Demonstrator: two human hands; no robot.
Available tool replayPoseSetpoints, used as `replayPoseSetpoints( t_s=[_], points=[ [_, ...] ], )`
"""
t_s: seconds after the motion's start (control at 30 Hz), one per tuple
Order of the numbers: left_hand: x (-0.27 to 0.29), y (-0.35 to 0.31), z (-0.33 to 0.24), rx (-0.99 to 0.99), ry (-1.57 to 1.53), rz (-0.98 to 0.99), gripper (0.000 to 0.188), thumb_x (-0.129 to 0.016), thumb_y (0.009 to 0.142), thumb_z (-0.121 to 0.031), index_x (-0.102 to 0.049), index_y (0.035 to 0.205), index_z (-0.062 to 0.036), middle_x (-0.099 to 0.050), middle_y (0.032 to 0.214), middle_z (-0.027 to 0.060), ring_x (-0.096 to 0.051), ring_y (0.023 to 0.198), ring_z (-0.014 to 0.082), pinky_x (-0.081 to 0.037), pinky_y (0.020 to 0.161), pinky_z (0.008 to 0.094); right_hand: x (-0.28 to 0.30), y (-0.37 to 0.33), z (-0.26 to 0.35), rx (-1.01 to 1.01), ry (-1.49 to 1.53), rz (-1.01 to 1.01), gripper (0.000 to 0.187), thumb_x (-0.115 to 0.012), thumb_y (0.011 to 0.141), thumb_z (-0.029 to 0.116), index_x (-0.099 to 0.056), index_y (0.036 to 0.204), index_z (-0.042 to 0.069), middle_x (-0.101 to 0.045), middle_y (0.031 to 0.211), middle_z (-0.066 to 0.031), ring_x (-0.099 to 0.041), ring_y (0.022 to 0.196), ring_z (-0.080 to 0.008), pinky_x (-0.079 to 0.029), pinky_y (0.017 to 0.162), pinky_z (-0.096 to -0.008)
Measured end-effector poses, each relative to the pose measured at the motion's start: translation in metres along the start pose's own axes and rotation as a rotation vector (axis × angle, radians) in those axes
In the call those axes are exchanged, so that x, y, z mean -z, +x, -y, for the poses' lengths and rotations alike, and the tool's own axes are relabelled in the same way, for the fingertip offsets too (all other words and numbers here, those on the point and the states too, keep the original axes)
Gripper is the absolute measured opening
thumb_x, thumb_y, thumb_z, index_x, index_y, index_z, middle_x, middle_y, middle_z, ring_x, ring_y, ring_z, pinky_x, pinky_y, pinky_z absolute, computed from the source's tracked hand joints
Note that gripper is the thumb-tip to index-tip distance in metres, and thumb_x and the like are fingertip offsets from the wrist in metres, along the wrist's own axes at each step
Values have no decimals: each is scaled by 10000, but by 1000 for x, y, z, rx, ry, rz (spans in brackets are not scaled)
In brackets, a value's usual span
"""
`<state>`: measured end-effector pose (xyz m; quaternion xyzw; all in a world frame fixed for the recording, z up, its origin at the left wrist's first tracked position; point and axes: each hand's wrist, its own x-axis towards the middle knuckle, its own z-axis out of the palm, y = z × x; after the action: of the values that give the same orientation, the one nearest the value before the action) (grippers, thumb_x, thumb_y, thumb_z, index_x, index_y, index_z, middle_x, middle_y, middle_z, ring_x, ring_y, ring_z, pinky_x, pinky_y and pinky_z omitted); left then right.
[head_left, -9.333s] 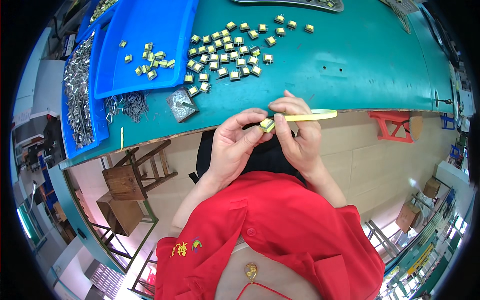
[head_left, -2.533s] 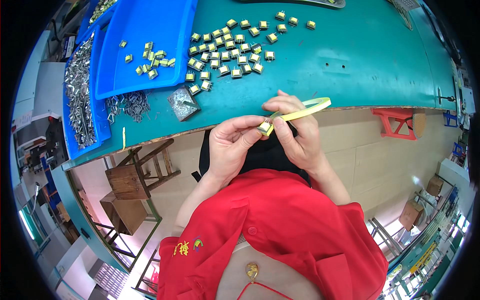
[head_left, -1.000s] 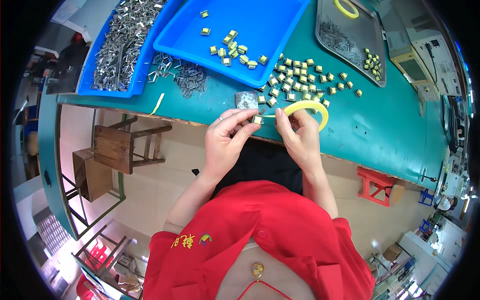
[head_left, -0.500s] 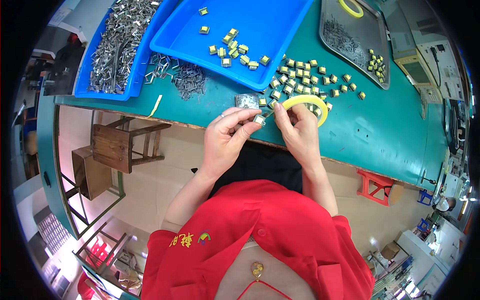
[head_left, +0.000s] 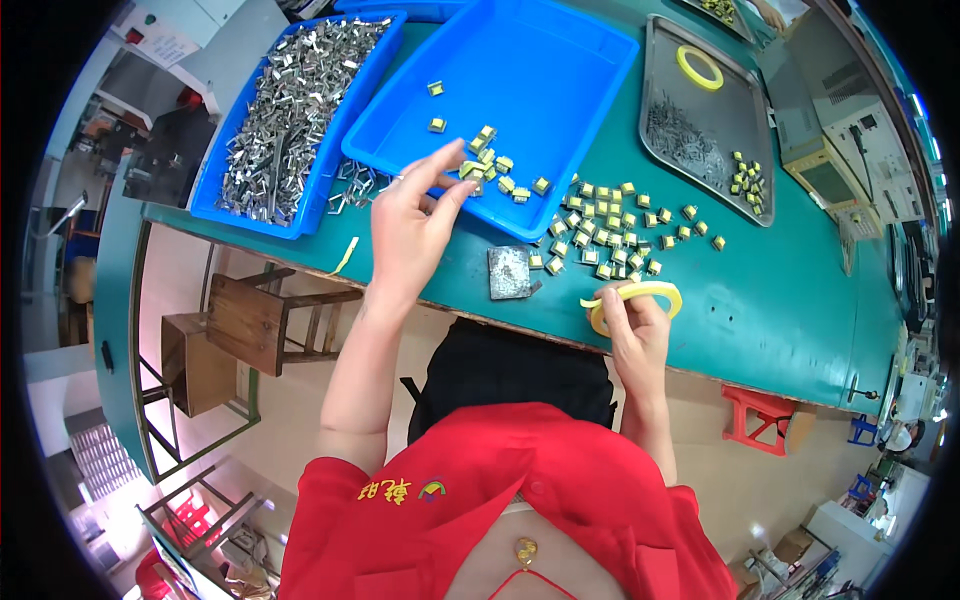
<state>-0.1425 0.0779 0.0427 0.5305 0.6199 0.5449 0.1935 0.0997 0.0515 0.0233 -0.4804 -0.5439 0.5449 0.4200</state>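
Tape, a yellow roll, sits in the right hand at the near edge of the green tabletop; the fingers curl around its lower rim and pinch the loose end on its left side. The left hand reaches over the near rim of the big blue tray, fingers spread fairly wide and slightly bent. The fingertips hover right at a small cluster of yellow blocks lying in that tray's near corner. I cannot tell whether they already pinch one.

Just to the right of the blue tray, a loose scatter of the same small blocks is spread on the tabletop, reaching almost to the tape roll. A small grey metal plate lies at the near corner of the tray, between the two hands. To the tray's left stands a second blue tray heaped with silver clips, and a few clips have spilled into the gap between the trays. Right of the big tray is a grey tray holding another yellow tape ring, a pile of thin pins and a handful of blocks.
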Motion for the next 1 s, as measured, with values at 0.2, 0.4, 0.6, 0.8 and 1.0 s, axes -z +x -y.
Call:
replayPoseSetpoints(
  t_s=[0.2, 0.4, 0.6, 0.8, 1.0],
  points=[
    [-12, -31, -21, -148, -62, 71, 146, -654, 756, 24, -651, 896, -19, -645, 894, 69, -596, 708, 112, -433, 538, 201, 15, -10, 4, 126, 3, -50, 119, -474, 919, 41, -552, 891, -43, -574, 881, -86, -515, 762, -112, -413, 675, -240],
    [-51, -88, -54, 190, -352, 642, 315, -714, 718, -16, -569, 995, 20, -598, 909, 74, -579, 812, 100, -459, 572, 184, 27, -24, -5, 333, -189, -86, 114, -500, 907, 48, -555, 937, -47, -546, 939, -104, -540, 805, -139, -461, 681, -246],
    [-85, -109, -53, 506, -663, 668, 171, -635, 839, -119, -579, 933, 12, -607, 862, 39, -578, 757, 62, -444, 528, 174, 42, -42, -9, 424, -52, -98, 119, -498, 907, 53, -559, 949, -40, -546, 939, -127, -534, 823, -157, -455, 692, -259],
    [-102, -116, -60, 602, -718, 765, 182, -628, 850, -164, -588, 901, 6, -612, 773, 32, -577, 687, 62, -406, 480, 172, 55, -55, -14, 427, -14, -145, 126, -498, 907, 58, -560, 965, -36, -550, 936, -125, -530, 829, -162, -440, 723, -272],
    [-107, -114, -65, 634, -708, 801, 86, -606, 845, -80, -582, 844, 2, -611, 757, 50, -569, 641, 77, -398, 468, 169, 66, -57, -16, 438, -85, -158, 143, -503, 899, 50, -560, 994, -40, -576, 944, -139, -558, 876, -184, -450, 818, -318]
  ],
)
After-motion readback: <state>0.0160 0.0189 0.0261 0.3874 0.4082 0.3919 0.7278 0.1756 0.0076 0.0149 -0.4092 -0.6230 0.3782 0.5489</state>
